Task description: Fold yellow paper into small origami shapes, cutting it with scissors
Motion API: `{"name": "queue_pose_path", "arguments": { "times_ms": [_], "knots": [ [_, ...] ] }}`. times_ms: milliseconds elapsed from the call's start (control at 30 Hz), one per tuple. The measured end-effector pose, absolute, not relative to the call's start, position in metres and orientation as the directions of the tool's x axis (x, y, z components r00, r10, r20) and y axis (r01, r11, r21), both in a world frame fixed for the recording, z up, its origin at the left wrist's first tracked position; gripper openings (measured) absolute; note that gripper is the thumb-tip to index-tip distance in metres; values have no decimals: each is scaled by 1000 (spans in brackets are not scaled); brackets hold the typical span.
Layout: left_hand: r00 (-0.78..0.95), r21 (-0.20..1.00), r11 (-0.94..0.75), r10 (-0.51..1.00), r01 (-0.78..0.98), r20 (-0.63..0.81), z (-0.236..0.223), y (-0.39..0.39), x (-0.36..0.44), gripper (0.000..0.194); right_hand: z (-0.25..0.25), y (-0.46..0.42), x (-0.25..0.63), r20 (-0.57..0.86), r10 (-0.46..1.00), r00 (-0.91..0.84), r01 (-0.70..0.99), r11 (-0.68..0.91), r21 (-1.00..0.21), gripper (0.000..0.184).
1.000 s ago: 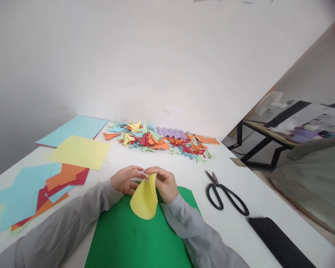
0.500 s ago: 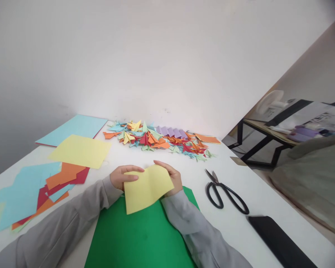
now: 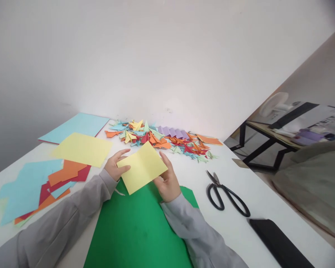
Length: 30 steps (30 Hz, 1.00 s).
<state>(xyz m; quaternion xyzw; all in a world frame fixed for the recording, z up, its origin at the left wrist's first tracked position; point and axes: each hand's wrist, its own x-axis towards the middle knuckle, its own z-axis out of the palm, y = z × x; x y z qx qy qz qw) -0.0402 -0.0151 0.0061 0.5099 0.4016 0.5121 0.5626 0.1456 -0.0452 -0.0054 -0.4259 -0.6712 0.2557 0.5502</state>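
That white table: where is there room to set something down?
Bare room shows between the right hand, the paper planes and the scissors, and right of the scissors to the table's edge. It is crowded at left, with overlapping colored papers, and along the wall, with those planes.

Scissors: black-handled, blades parted, on the surface
Black slab: flat, just beside the scissors' handles
Stand: dark-framed, beyond the surface's right edge, bearing a purple item
Grey cloth: rumpled, near the stand
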Motion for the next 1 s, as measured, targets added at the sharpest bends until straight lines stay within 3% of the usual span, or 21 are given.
{"name": "queue_pose_path", "arguments": {
  "times_ms": [133, 233, 333, 700, 900, 1000],
  "knots": [
    [110, 993, -98, 988, -67, 105, 6, -16, -41, 73, -2, -47, 151, 659, 752, 30, 439, 582, -685, 76],
    [107, 994, -79, 991, -79, 87, 2, -13, -42, 68, 3, -50, 154, 739, 668, -90, 712, 562, -421, 60],
    [125, 990, -45, 990, -134, 62, 0, -11, -44, 69, 2, -51, 156, 730, 651, -208, 810, 533, -245, 45],
    [87, 958, 21, 996, -285, 4, 5, -13, -41, 62, -8, -44, 158, 744, 657, -124, 688, 597, -413, 21],
    [84, 980, -28, 995, -195, 45, 4, -14, -40, 56, -4, -46, 156, 771, 633, -74, 683, 596, -423, 18],
    [77, 988, -125, 988, -92, 132, 3, -14, -39, 49, -3, -46, 156, 781, 622, -46, 683, 590, -430, 18]
  ]
}}
